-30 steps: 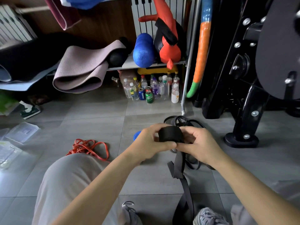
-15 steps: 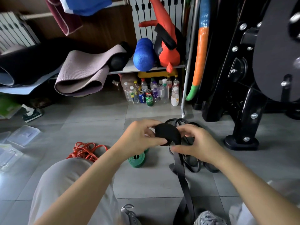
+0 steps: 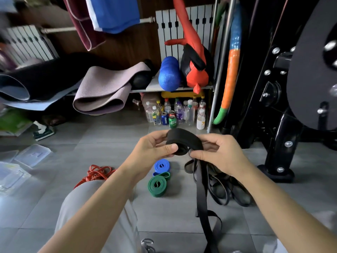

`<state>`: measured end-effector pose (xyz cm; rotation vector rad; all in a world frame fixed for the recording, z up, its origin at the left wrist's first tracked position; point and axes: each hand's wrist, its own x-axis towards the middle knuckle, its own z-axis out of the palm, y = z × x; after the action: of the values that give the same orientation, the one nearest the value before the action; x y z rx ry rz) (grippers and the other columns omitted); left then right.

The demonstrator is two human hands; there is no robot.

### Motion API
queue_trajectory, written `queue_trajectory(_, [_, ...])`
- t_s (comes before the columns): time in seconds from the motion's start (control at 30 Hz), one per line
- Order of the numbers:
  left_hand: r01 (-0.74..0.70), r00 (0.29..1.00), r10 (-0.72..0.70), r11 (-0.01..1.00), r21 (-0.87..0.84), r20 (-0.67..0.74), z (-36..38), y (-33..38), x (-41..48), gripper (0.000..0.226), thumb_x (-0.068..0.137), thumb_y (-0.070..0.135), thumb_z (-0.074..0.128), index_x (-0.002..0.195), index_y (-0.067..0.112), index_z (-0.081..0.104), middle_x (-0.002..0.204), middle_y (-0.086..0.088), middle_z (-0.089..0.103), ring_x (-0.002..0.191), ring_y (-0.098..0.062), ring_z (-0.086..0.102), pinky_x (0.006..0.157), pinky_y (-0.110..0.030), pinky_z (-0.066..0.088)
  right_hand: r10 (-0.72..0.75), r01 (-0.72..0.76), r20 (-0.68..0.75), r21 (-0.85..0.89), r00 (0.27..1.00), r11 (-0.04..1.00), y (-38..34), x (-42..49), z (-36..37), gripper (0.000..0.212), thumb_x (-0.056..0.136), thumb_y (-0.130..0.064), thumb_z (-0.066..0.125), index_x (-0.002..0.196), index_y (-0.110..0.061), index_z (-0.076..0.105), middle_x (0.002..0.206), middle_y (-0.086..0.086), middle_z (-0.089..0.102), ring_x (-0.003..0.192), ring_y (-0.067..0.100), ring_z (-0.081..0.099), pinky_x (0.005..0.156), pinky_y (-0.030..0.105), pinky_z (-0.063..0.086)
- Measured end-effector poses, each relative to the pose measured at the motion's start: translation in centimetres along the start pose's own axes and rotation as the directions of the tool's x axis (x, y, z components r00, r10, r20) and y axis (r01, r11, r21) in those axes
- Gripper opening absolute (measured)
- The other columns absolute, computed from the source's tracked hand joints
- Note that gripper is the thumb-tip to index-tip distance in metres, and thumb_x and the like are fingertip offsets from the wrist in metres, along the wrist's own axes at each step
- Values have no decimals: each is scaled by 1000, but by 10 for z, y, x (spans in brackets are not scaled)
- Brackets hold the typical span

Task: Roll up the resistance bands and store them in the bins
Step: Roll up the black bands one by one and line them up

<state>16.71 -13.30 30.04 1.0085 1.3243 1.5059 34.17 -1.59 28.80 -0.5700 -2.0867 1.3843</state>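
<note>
Lowest in the frame, the tail point(image 3: 201, 194) of the black band point(image 3: 184, 141) hangs down between a grey-clad knee point(image 3: 94, 207) and the right forearm, with a loop of slack at bottom centre. Compared with a second ago the wound part looks thicker, and it now sits higher in the frame, tipped so its coiled face turns toward the left hand point(image 3: 153, 148). That hand holds the roll at frame centre, its grip closed round it with the thumb on the coiled face and the fingers behind. The right hand point(image 3: 220, 156) pinches the strap just where it feeds onto the roll, a narrow grip. I judge the rolling well on but unfinished, and storing not yet begun. With the hands raised, the floor just beyond them now shows a green roll point(image 3: 157, 184) and a blue roll point(image 3: 162, 166), touching and already wound. A loose red band point(image 3: 96, 173) lies left of centre beside the knee. A heap of loose black bands point(image 3: 224, 187) lies under the right hand, right by the tail, where it could snag. The clear bins point(image 3: 32, 154) at the left edge are well apart from the hands, with only the red band lying near the way across the tiles. Farther back, bottles point(image 3: 175, 114) stand under a shelf, and a black machine foot point(image 3: 275, 172) at the right limits room on that side.
</note>
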Motion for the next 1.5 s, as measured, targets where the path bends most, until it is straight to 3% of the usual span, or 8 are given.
queue_trajectory(0.23, [114, 993, -102, 958, -264, 60, -1, -9, -14, 37, 73, 7, 64, 110, 10, 62, 97, -8, 70, 83, -17, 68, 70, -23, 57, -4, 1, 24, 133, 1000, 991, -1, -3, 22, 38, 72, -9, 79, 91, -41, 70, 95, -11, 74, 91, 9, 69, 80, 17, 52])
queue_trajectory(0.33, [104, 994, -108, 985, 137, 21, -6, -2, -17, 36, 77, 7, 71, 109, 22, 60, 109, -1, 65, 83, -17, 67, 70, -26, 56, 13, -14, 62, 18, 998, 1000, -2, -3, 22, 40, 73, -10, 79, 98, -38, 66, 94, -13, 73, 88, 7, 70, 77, 20, 55])
queue_trajectory(0.43, [-34, 999, -2, 760, 649, 54, -15, 14, -14, 38, 74, 18, 78, 101, 38, 59, 104, 9, 65, 75, -15, 65, 70, -27, 53, 29, -4, 114, -216, 993, 976, -6, 1, 22, 32, 71, -22, 80, 92, -42, 66, 87, -6, 74, 81, 9, 70, 78, 38, 58])
queue_trajectory(0.73, [-146, 989, 56, 575, 805, 139, -11, 29, -15, 22, 78, 28, 73, 93, 34, 58, 88, 13, 61, 73, -1, 60, 63, -15, 44, 84, -47, 171, -208, 982, 977, -21, 0, 13, 32, 73, -16, 79, 95, -34, 65, 92, -1, 73, 86, 13, 70, 84, 45, 55])
queue_trajectory(0.93, [-242, 970, 25, 218, 946, 242, 3, 37, -13, 38, 75, 38, 71, 107, 20, 59, 95, 4, 63, 83, -16, 58, 71, -31, 47, 96, -26, 185, -346, 978, 938, -29, 0, 16, 26, 72, -21, 77, 91, -35, 65, 85, -4, 71, 81, 15, 68, 78, 43, 56])
queue_trajectory(1.27, [-135, 991, 132, 889, 438, 36, -1, 60, -8, 33, 71, 4, 78, 89, 30, 67, 88, 9, 73, 87, -11, 69, 82, -23, 54, -19, 26, -39, 196, 999, 980, -28, -7, 13, 29, 62, -15, 77, 89, -22, 70, 86, -5, 75, 87, 10, 70, 82, 20, 52])
queue_trajectory(1.43, [-27, 999, 28, 999, -41, 31, 8, 43, -7, 39, 70, 13, 70, 108, 9, 63, 93, -3, 73, 87, -17, 69, 74, -25, 56, -93, 112, -87, 258, 992, 960, -38, 7, 14, 34, 64, -12, 78, 95, -24, 68, 90, -6, 74, 88, 8, 69, 77, 15, 51])
queue_trajectory(1.5, [4, 1000, -5, 999, 32, 24, 8, 43, -5, 34, 75, 12, 70, 108, 14, 62, 93, 3, 72, 85, -12, 68, 70, -22, 55, -102, 120, -101, 188, 990, 975, -41, 11, 10, 33, 69, -3, 78, 95, -21, 69, 88, -5, 74, 85, 9, 69, 75, 15, 50])
